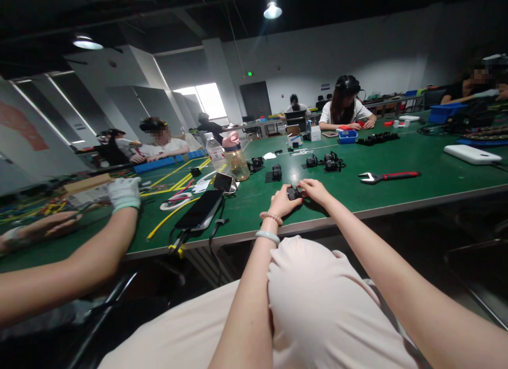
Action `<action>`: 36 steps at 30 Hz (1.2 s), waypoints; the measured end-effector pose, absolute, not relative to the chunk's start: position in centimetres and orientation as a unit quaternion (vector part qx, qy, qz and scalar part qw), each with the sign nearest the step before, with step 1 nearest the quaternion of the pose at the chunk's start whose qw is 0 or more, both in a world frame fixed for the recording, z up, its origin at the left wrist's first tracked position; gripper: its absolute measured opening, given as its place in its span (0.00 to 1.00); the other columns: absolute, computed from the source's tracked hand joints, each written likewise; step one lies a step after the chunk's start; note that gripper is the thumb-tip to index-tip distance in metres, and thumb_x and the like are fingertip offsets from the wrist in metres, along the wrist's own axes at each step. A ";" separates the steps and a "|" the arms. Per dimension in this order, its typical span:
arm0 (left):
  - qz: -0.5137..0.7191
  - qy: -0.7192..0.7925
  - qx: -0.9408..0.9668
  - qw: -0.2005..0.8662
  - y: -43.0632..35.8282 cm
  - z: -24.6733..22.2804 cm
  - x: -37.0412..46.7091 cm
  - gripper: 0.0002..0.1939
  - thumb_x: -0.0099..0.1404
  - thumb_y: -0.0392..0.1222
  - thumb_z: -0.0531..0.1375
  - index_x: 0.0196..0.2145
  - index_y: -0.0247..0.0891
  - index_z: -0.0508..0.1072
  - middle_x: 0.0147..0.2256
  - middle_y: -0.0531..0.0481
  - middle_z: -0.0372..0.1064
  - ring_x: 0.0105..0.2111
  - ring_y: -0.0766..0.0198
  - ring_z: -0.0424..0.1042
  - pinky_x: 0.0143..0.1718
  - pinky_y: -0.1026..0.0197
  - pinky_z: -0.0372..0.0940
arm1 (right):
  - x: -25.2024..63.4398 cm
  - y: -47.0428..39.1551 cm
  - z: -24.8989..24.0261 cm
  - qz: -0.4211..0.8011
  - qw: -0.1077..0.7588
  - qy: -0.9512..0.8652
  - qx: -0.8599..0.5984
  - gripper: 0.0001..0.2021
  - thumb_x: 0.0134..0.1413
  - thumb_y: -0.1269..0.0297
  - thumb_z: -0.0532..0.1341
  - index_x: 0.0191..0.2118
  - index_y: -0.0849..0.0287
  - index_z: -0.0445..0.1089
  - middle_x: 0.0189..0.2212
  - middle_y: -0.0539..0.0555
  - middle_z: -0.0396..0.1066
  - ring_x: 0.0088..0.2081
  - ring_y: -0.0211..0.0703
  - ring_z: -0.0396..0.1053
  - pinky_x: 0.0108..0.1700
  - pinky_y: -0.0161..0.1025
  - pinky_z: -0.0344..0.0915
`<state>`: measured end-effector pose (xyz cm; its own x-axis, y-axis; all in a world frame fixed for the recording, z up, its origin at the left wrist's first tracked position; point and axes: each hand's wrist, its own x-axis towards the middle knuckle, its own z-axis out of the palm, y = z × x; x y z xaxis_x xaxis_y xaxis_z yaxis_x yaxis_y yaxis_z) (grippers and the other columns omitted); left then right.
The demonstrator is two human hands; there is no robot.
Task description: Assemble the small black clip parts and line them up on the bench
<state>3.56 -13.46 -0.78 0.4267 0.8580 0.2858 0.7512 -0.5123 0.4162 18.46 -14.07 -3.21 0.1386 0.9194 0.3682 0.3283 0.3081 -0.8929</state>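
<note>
Near the front edge of the green table, my left hand (284, 201) is closed around a small black part (294, 193), too small to name exactly. My right hand (315, 191) pinches at the right side of the same part, its fingertips meeting it from above. A small black assembly with comb-like legs (275, 172) stands just beyond my hands. Farther back are similar black assemblies, one at left (257, 162) and a pair at right (332, 161). An adjustable wrench (389, 177) with red and black handle lies to the right.
Left of my hands lie a black phone (200, 209), a yellow cable (169, 221) and a tumbler (237, 160) beside a clear bottle (215, 153). A co-worker's gloved hand (124, 194) reaches in at left. A white power bank (472, 154) sits far right. Other people sit across the table.
</note>
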 end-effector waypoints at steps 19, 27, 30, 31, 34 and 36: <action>0.238 0.481 0.837 0.108 -13.3 -1.1 3.5 0.32 0.45 0.57 0.57 0.47 0.43 0.57 0.39 0.48 0.65 0.40 0.58 0.64 0.41 0.59 0.55 | 18.5 -14.7 -2.9 0.142 0.459 -0.662 -0.575 0.18 0.50 0.55 0.47 0.25 0.61 0.67 0.17 0.49 0.65 0.23 0.34 0.61 0.27 0.30 0.54; 0.228 0.486 0.835 0.117 -13.7 -0.6 3.5 0.31 0.45 0.55 0.58 0.47 0.43 0.57 0.40 0.48 0.65 0.40 0.59 0.64 0.42 0.59 0.55 | 18.5 -14.4 -2.8 0.087 0.420 -0.671 -0.605 0.21 0.52 0.55 0.45 0.21 0.62 0.66 0.20 0.51 0.66 0.25 0.35 0.60 0.26 0.30 0.51; 0.233 0.479 0.838 0.117 -13.5 -0.7 3.5 0.31 0.45 0.55 0.58 0.47 0.43 0.57 0.39 0.48 0.65 0.40 0.59 0.64 0.41 0.59 0.55 | 18.4 -14.3 -2.9 0.079 0.413 -0.673 -0.608 0.21 0.52 0.55 0.45 0.22 0.62 0.67 0.21 0.52 0.67 0.25 0.36 0.61 0.26 0.31 0.51; 0.234 0.478 0.838 0.118 -13.5 -0.7 3.5 0.31 0.45 0.56 0.58 0.47 0.43 0.57 0.39 0.48 0.65 0.40 0.58 0.64 0.41 0.59 0.55 | 18.4 -14.3 -2.9 0.078 0.410 -0.674 -0.609 0.21 0.52 0.55 0.45 0.22 0.62 0.68 0.21 0.53 0.68 0.25 0.36 0.61 0.27 0.31 0.51; 0.232 0.485 0.834 0.123 -13.7 -0.5 3.6 0.31 0.45 0.55 0.58 0.46 0.43 0.58 0.39 0.48 0.65 0.40 0.58 0.64 0.42 0.59 0.55 | 18.4 -14.1 -2.9 0.081 0.405 -0.672 -0.615 0.21 0.52 0.55 0.46 0.23 0.61 0.69 0.23 0.54 0.69 0.27 0.38 0.62 0.28 0.31 0.52; 0.229 0.489 0.832 0.126 -13.9 -0.4 3.6 0.31 0.45 0.54 0.59 0.46 0.43 0.58 0.40 0.48 0.65 0.41 0.58 0.64 0.42 0.59 0.55 | 18.5 -14.1 -2.9 0.086 0.401 -0.671 -0.617 0.20 0.52 0.56 0.46 0.24 0.61 0.70 0.24 0.54 0.70 0.28 0.39 0.63 0.29 0.31 0.53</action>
<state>3.60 -13.89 -0.36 0.4171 0.8715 0.2579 0.7565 -0.4902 0.4329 18.49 -14.06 -2.92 0.0838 0.8976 0.4327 0.7599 0.2233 -0.6104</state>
